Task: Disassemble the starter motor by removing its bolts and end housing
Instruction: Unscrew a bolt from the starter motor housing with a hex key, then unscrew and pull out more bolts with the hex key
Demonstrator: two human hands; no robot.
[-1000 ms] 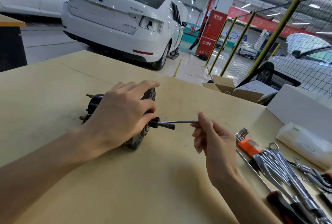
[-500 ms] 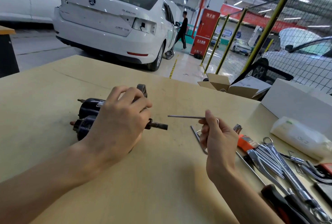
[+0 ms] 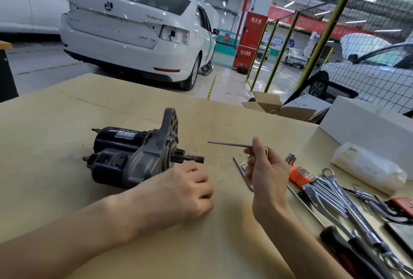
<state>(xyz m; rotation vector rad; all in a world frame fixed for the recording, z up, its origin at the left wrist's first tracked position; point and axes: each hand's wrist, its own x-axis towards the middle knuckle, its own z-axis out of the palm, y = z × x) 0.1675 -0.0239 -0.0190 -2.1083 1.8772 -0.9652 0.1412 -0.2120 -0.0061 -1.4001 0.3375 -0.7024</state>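
Pinching the long through-bolt (image 3: pixel 230 144) in your right hand (image 3: pixel 266 173) while your left hand (image 3: pixel 185 191) rests loosely curled, holding nothing, beside the unsteadied starter motor (image 3: pixel 136 155) lying on the table (image 3: pixel 55 111), you risk it rolling.

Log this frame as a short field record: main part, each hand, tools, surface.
part: black and grey starter motor, lying on its side, pinion shaft pointing right, housing on
left hand: left hand beside the motor, fingers loosely curled, holding nothing
right hand: right hand pinches a long thin metal bolt, clear of the motor
tools: chrome wrenches and orange-handled hex key set at right
surface: tan wooden workbench
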